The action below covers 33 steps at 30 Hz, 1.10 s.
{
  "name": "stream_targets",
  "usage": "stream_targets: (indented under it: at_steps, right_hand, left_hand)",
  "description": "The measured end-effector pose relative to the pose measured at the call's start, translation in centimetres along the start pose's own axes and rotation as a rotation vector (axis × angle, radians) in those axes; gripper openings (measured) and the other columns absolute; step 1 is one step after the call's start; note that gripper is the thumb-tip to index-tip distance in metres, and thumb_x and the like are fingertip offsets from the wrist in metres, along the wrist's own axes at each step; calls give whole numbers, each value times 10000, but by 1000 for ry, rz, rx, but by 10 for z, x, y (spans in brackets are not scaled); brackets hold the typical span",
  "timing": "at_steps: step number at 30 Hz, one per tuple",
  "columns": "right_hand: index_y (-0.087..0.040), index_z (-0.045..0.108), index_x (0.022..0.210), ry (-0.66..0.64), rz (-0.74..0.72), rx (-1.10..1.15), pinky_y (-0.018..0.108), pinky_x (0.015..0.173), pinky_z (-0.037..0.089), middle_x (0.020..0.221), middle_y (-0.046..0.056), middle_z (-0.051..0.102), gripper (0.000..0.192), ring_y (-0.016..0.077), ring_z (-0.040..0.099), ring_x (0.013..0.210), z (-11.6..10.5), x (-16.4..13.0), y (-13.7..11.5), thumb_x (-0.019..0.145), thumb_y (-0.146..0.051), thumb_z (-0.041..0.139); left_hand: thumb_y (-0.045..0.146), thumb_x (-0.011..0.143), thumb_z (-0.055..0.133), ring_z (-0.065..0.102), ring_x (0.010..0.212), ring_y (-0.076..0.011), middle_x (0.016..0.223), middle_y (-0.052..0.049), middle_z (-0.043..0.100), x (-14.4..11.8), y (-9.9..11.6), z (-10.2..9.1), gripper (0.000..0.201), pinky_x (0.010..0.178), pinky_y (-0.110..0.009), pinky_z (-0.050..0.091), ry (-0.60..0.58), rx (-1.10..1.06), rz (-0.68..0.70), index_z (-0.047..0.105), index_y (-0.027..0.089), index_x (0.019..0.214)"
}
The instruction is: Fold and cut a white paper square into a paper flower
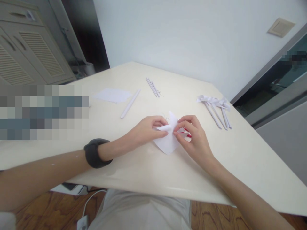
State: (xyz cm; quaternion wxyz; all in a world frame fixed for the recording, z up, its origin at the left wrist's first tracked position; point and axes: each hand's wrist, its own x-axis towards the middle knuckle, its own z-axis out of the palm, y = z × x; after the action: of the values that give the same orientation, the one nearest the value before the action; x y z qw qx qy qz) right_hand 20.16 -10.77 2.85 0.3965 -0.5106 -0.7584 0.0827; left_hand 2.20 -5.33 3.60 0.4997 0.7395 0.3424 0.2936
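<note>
Folded white paper sits near the table's front edge, pinched between both hands: left hand curled on its left flap, right hand gripping the right, a red item under it. Beyond: paper stick, flat sheet, finished pinwheels.

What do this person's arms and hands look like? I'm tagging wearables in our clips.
Both forearms are bare, with no sleeves in view. The left wrist carries a wide dark grey wristband, smooth and unmarked. The left hand and right hand are bare: no gloves, no rings visible.
</note>
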Motion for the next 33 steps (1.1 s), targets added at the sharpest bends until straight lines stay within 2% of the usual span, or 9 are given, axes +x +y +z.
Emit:
stream_targets:
  at_steps: [12, 17, 33]
  right_hand:
    - [-218, 601, 843, 1, 19, 24, 354, 724, 519, 1068, 73, 468, 88, 211, 507, 979, 4, -2, 1, 792, -164, 555]
    - [-209, 592, 818, -17, 20, 29, 358, 784, 509, 1054, 64, 466, 78, 194, 508, 981, 5, -2, 0, 792, -147, 551]
    - [-201, 581, 793, -34, 39, 51, 355, 813, 484, 1039, 65, 474, 62, 189, 516, 957, 6, -2, -2, 787, -148, 549]
  left_hand:
    - [217, 722, 533, 607, 898, -198, 905, -26, 656, 0, -2, 2, 137, 758, -279, 449, 3, 8, 24, 580, 176, 844]
    - [216, 726, 531, 608, 926, -204, 919, -30, 655, 0, -6, 1, 142, 803, -296, 448, -1, 29, 44, 582, 179, 853]
    - [182, 725, 525, 611, 889, -191, 894, -22, 643, 1, -7, 2, 140, 773, -283, 451, 3, 25, 80, 576, 176, 855]
